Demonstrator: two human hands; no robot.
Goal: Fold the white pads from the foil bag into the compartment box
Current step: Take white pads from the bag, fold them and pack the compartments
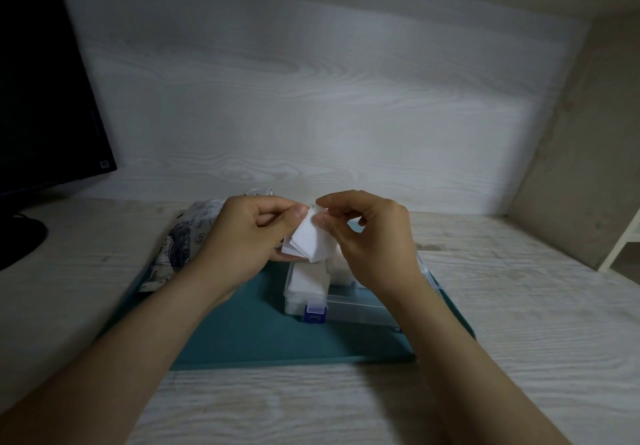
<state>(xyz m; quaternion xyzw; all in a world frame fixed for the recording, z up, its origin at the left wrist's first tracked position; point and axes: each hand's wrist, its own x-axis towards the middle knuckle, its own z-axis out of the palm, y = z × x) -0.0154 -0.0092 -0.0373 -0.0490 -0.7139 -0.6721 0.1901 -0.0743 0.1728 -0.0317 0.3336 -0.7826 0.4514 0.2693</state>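
Observation:
Both hands hold a small stack of white pads (309,239) above the box. My left hand (247,233) pinches the stack's upper left edge with thumb and fingers. My right hand (372,233) pinches its upper right corner. Below them stands the clear plastic compartment box (341,301) with a blue latch (314,313); white pads (309,280) fill its left compartment. The printed foil bag (185,240) lies to the left, partly behind my left hand and wrist.
Box and bag sit on a teal mat (249,330) on a pale wood-grain desk (519,306). A dark monitor (41,98) stands at the far left with its base on the desk. A white frame (623,240) shows at the right edge.

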